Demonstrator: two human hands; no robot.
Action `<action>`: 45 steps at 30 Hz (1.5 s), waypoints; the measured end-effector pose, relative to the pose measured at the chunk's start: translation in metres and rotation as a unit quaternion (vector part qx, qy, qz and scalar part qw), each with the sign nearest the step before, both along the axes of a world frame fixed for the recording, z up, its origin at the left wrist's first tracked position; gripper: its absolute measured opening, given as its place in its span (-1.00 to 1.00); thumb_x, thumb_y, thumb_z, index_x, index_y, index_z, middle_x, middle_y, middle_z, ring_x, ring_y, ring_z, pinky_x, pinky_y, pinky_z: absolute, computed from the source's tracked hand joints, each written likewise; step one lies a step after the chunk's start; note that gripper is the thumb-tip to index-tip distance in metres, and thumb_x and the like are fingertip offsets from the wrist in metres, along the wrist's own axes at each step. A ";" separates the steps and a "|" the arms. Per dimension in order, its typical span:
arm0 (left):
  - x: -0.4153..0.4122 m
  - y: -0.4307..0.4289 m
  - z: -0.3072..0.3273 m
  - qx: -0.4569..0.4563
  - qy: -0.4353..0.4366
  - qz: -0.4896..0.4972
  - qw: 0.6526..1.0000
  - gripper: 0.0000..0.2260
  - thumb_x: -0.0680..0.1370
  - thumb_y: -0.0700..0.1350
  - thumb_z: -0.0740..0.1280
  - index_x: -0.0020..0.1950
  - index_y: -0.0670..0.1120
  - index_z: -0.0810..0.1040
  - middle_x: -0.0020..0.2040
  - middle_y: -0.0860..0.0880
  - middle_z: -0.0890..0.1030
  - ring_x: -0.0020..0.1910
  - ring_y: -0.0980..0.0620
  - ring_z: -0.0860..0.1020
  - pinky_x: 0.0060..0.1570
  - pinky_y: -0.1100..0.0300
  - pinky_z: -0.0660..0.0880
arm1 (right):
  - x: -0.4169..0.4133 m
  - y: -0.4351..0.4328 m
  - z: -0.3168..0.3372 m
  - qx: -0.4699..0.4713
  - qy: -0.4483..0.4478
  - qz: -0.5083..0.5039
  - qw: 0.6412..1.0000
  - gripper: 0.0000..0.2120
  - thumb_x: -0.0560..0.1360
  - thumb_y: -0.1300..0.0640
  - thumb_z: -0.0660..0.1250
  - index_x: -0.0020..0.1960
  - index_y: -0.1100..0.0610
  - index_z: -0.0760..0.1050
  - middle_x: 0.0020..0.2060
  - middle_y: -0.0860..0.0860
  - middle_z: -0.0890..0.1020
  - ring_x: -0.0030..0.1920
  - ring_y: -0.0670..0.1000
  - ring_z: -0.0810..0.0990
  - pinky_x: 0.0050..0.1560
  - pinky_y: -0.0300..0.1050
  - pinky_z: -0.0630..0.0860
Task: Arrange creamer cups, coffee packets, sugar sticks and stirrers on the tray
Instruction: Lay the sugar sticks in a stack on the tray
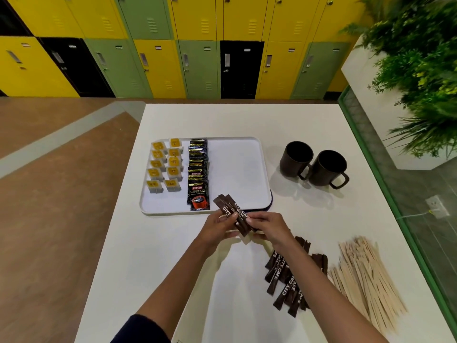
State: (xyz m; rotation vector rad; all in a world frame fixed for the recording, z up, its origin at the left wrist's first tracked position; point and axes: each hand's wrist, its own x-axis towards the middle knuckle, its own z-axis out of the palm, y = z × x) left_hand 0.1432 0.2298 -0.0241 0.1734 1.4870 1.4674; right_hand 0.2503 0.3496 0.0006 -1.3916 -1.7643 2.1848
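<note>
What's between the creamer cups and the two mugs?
Head view: a column of coffee packets, then bare tray floor and a strip of white table.

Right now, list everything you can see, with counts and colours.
White rectangular tray: one, white, table centre.
Small yellow-topped creamer cups: ten, yellow, two columns on tray's left.
Black coffee packets: overlapping row, uncountable, black and gold, tray middle.
Held paper sugar sticks: a few, dark brown, over tray's near edge.
Loose paper sugar sticks: pile, dark brown, table, near right.
Thin wooden stirrers: pile, pale, beside those sticks.
Dark handled mugs: two, near-black, right of tray.
White table: one, white, under everything.
Metal lockers: many, yellow, green, black, back wall.
Leafy plants: green, far right.
Hands: left hand and right hand, both gripping the held sticks.
</note>
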 end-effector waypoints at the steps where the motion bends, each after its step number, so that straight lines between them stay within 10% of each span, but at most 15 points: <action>1: -0.001 0.001 0.000 0.004 -0.006 0.005 1.000 -0.77 0.55 -0.16 0.31 0.19 -0.19 0.52 0.04 -0.17 0.65 -0.01 -0.08 0.64 -0.08 0.15 0.60 | -0.001 0.000 0.001 0.001 0.005 0.002 1.000 -0.84 0.46 0.27 0.40 0.03 0.17 0.62 -0.26 -0.01 0.65 -0.27 -0.09 0.60 -0.20 -0.19 0.51; 33: -0.024 0.031 0.014 0.011 -0.037 0.093 0.995 -0.87 0.52 -0.10 0.36 0.03 -0.09 0.61 -0.02 -0.05 0.67 -0.02 0.01 0.64 -0.23 0.20 0.60 | -0.032 0.015 -0.006 0.066 0.014 -0.010 0.998 -0.78 0.44 0.07 0.45 0.04 0.14 0.58 -0.12 0.09 0.69 -0.11 0.10 0.68 -0.25 -0.15 0.57; 45: -0.025 0.040 0.011 0.081 -0.033 0.132 0.987 -0.81 0.55 -0.14 0.31 0.14 -0.11 0.58 0.10 -0.13 0.64 0.09 -0.01 0.61 0.07 0.17 0.54 | -0.040 0.014 -0.004 -0.042 0.080 -0.134 0.987 -0.84 0.51 0.18 0.37 0.06 0.20 0.59 -0.18 0.05 0.68 -0.24 -0.03 0.67 -0.17 -0.14 0.63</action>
